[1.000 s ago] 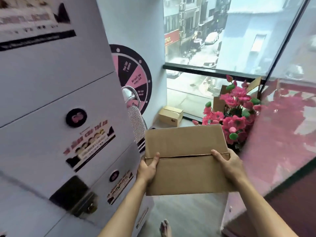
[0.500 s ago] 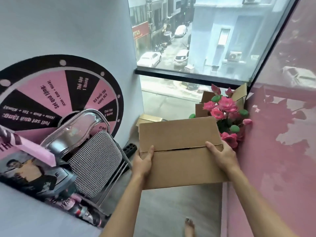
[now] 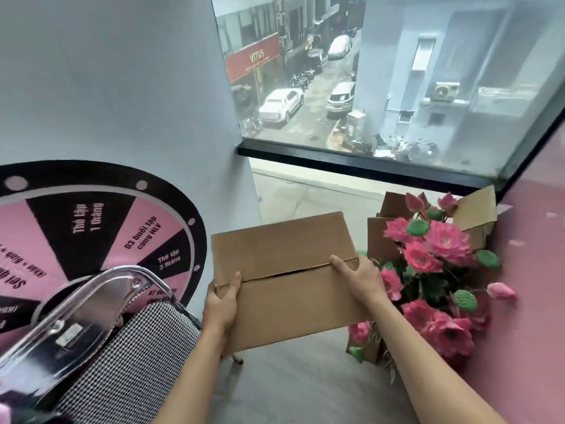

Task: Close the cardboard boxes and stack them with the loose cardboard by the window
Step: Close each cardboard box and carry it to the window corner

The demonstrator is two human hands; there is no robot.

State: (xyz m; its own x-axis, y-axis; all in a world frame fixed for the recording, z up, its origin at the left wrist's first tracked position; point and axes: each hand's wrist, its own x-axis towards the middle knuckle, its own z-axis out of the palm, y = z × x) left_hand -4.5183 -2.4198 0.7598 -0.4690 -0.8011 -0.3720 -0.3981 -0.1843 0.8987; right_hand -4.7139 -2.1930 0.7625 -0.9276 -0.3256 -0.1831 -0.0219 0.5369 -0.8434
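Matt brown cardboard box (image 3: 284, 280); glossy chrome chair frame (image 3: 91, 301)

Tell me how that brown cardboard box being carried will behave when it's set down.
The brown cardboard box looks light: the left hand and right hand carry it by its sides. Its flat faces probably keep it stiff and stable. The top flaps show a gap, so they may spring open.

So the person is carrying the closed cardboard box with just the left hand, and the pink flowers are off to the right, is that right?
Not quite: the head view shows both hands on the cardboard box, left hand and right hand. The pink flowers are to the right.
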